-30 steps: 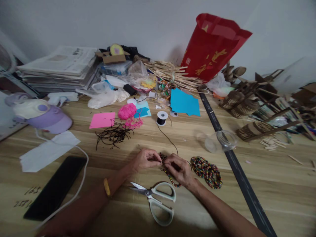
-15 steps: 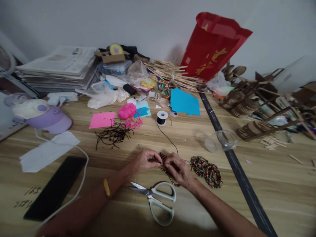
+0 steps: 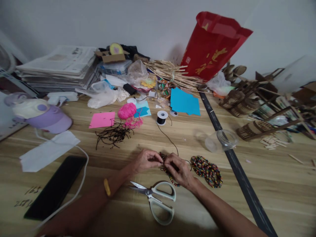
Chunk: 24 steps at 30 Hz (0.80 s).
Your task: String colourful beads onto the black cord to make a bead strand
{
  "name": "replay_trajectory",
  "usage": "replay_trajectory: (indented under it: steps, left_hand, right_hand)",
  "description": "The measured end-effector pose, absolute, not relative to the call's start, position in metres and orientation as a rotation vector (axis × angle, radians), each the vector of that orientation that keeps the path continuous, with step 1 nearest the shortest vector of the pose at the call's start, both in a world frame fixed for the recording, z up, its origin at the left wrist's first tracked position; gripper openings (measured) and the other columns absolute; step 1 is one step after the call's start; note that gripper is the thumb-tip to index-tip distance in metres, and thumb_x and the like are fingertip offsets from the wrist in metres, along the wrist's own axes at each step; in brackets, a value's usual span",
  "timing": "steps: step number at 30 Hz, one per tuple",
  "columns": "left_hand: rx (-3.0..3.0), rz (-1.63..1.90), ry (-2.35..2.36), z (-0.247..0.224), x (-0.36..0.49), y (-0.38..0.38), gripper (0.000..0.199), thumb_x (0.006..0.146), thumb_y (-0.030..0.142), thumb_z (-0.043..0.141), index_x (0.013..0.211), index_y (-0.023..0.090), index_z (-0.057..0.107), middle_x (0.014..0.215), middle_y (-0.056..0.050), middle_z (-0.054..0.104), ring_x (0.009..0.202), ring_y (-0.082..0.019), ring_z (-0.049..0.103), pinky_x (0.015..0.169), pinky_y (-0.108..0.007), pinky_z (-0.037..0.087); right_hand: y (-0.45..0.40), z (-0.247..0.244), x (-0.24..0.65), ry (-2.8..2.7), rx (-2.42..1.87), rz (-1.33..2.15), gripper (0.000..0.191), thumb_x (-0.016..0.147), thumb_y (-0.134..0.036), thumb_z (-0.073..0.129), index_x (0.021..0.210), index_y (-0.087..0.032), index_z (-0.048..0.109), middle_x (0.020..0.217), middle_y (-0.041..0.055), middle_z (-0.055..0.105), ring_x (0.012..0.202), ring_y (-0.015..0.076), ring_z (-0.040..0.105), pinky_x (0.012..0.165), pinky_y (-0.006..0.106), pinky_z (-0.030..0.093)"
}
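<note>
My left hand [image 3: 147,160] and my right hand [image 3: 179,168] meet fingertip to fingertip over a bead string [image 3: 172,179] of small dark and coloured beads. Both are closed in a pinch, and the thin piece between the fingertips looks like black cord, though it is mostly hidden. Black cord [image 3: 170,141] runs from the white spool [image 3: 162,119] down to my right hand. Beside that hand lies a coiled pile of multicoloured beads [image 3: 206,171]. Scissors [image 3: 148,192] with pale handles rest, blades apart, on the table in front of my hands.
Tangled black cord pieces [image 3: 115,134], a pink yarn bundle [image 3: 126,111] and pink paper [image 3: 102,119] lie left of the spool. A clear round container [image 3: 222,141] is at right, near wooden basket models [image 3: 256,128]. A black phone [image 3: 55,188] and white cable [image 3: 84,174] lie left.
</note>
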<state>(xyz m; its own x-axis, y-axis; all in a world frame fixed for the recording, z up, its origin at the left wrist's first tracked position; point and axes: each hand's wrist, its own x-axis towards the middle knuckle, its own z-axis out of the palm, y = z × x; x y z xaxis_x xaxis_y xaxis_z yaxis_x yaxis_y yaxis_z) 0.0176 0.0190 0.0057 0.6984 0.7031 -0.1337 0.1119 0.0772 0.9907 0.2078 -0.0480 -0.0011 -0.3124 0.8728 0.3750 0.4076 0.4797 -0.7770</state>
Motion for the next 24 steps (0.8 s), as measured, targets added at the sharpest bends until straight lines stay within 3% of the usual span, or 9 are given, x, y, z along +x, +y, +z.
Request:
replay_trajectory:
  steps: [24]
  left_hand:
    - [1.381, 0.511, 0.721, 0.0079, 0.0186, 0.0193, 0.024, 0.063, 0.03, 0.076, 0.074, 0.01, 0.065, 0.073, -0.005, 0.068, 0.068, -0.013, 0.061, 0.07, -0.025, 0.047]
  right_hand:
    - [-0.0473, -0.0015, 0.2073, -1.913, -1.035, 0.697, 0.012, 0.093, -0.021, 0.045, 0.084, -0.018, 0.054, 0.074, 0.0037, 0.054, 0.069, 0.0153, 0.052, 0.063, 0.026, 0.042]
